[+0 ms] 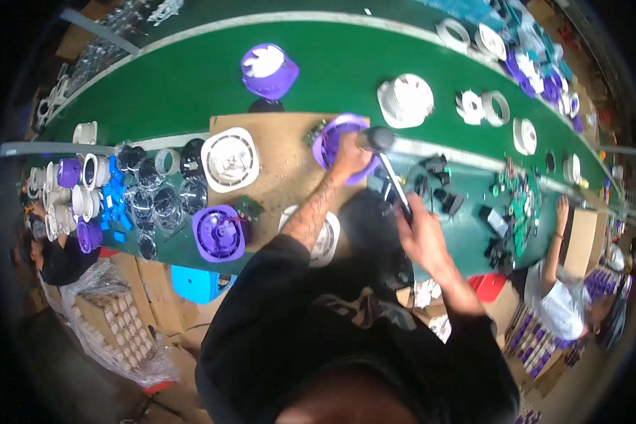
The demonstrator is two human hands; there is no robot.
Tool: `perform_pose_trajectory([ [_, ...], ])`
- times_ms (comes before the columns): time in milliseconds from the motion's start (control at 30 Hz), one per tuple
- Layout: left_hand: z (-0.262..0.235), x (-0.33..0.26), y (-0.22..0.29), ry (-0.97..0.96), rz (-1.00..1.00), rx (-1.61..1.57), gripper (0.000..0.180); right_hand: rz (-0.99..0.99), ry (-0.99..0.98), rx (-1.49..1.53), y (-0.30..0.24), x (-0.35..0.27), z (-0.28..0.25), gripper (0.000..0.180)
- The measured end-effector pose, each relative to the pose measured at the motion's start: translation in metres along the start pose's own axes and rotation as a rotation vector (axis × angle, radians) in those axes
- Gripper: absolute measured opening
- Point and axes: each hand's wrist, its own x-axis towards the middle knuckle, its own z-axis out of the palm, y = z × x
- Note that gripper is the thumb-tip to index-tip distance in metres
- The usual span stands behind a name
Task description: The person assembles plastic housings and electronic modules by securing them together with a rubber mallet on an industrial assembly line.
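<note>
My right hand (422, 239) is closed round the dark grip of a mallet (394, 180). Its silver shaft slants up and left to a dark, rounded head. That head hangs over the right rim of a purple round plastic housing (325, 145). Inside this housing is my left hand (349, 157), its fingers bunched together; the mallet head partly covers them, and what they hold is hidden. A small circuit board (314, 133) lies at the housing's left edge. The housing rests on a sheet of brown cardboard (279, 134).
Beside the cardboard's left part sit a white square-rimmed housing (230, 160) and another purple housing (218, 233). Black wrapped discs (164, 205) crowd the left. A green conveyor (332, 60) carries purple and white parts. Circuit boards (519, 212) pile up at right, near another person (555, 300).
</note>
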Motion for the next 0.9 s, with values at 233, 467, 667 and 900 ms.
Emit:
perform_pose_trajectory([
  [233,-0.005,-0.012,0.009,-0.043,-0.034,-0.043,0.034,0.069,0.012,-0.008,0.014,-0.014,0.021,0.012],
  [467,-0.009,-0.019,-0.004,-0.067,0.002,0.054,0.028,0.135,-0.087,0.011,0.012,-0.01,0.033,0.016],
  [667,-0.025,0.0,0.021,0.089,-0.213,-0.06,0.042,0.328,0.036,0.184,0.002,-0.056,-0.014,0.022],
  [900,-0.091,0.018,0.096,0.247,-0.354,-0.506,0.039,0.229,-0.14,-0.329,0.092,-0.129,0.066,0.025],
])
